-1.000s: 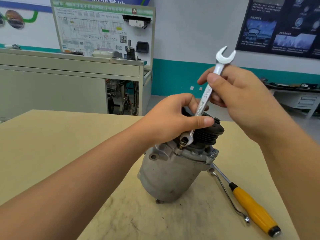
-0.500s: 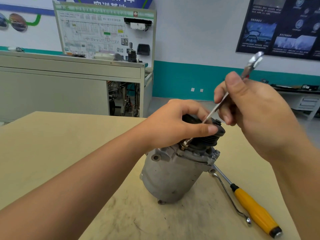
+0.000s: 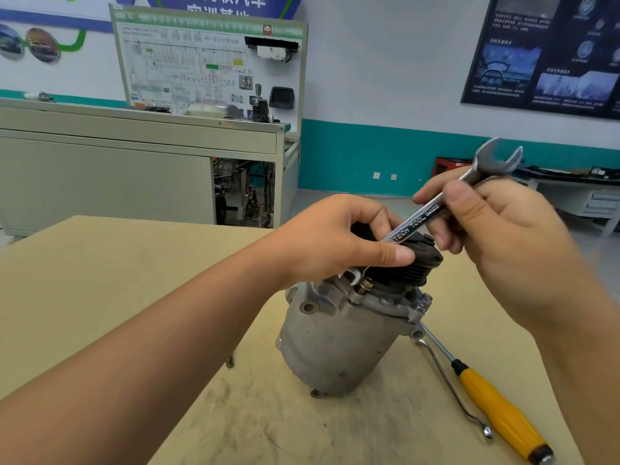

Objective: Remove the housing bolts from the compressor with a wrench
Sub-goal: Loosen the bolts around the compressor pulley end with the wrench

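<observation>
Grips: right hand (image 3: 496, 229) pinches wrench (image 3: 416, 223) shank; left hand (image 3: 335, 239) curled round compressor (image 3: 335, 340) top; wrench end just beside bolt (image 3: 364, 286), under left thumb.

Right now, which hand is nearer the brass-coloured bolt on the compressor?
Left. The left hand grips the pulley just above the bolt; the right hand holds the wrench higher up, to its right.

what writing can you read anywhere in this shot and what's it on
"TECH TOOL": wrench shank, its start hidden by the left hand gripping the compressor; figures after it blurred.
"汽车": blue banner, rest cut off or hidden.
Wiring board: too small.
Dark poster: blurred.
</observation>
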A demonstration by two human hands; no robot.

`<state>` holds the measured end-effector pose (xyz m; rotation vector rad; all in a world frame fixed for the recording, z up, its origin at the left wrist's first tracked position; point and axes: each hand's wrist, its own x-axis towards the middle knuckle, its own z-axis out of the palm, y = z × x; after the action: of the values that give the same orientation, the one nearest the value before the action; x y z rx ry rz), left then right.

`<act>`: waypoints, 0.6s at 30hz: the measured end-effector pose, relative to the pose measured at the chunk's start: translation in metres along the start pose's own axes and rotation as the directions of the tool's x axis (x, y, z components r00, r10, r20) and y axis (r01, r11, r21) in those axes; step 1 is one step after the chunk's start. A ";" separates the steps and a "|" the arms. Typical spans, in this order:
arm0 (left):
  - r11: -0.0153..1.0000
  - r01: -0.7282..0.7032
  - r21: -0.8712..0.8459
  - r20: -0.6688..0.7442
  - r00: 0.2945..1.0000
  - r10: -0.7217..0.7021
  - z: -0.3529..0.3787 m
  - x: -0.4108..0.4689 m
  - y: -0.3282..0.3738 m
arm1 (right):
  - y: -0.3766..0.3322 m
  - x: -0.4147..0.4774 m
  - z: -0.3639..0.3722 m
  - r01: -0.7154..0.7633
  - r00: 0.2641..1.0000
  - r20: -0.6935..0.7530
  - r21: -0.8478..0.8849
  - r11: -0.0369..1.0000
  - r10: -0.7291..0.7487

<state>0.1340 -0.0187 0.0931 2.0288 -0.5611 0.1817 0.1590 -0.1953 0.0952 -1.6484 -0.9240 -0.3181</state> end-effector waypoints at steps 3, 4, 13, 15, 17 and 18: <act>0.999 -0.026 -0.029 -0.010 1.000 0.026 0.002 -0.001 0.008 | -0.004 0.004 -0.002 0.070 0.996 -0.060 0.010 0.997 -0.069; 0.999 -0.032 -0.021 -0.007 0.999 0.032 0.003 -0.001 0.010 | -0.005 0.005 -0.003 0.085 0.994 -0.068 -0.014 0.996 -0.085; 0.996 -0.011 0.085 -0.041 0.999 0.015 0.007 0.005 0.006 | 0.003 -0.002 -0.004 0.109 0.986 -0.110 -0.112 0.988 -0.122; 0.995 -0.008 0.098 -0.039 0.999 0.012 0.007 0.007 0.006 | 0.005 -0.003 -0.004 0.120 0.985 -0.112 -0.099 0.988 -0.131; 0.994 -0.009 0.109 -0.033 0.999 0.012 0.007 0.006 0.006 | 0.007 -0.005 -0.005 0.137 0.984 -0.105 -0.100 0.986 -0.147; 0.993 -0.009 0.115 -0.047 0.999 0.015 0.007 0.004 0.006 | 0.008 -0.006 -0.006 0.148 0.982 -0.103 -0.097 0.984 -0.158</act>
<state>0.1343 -0.0288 0.0958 2.1266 -0.5438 0.2743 0.1629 -0.2030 0.0875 -1.6257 -0.9663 -0.5577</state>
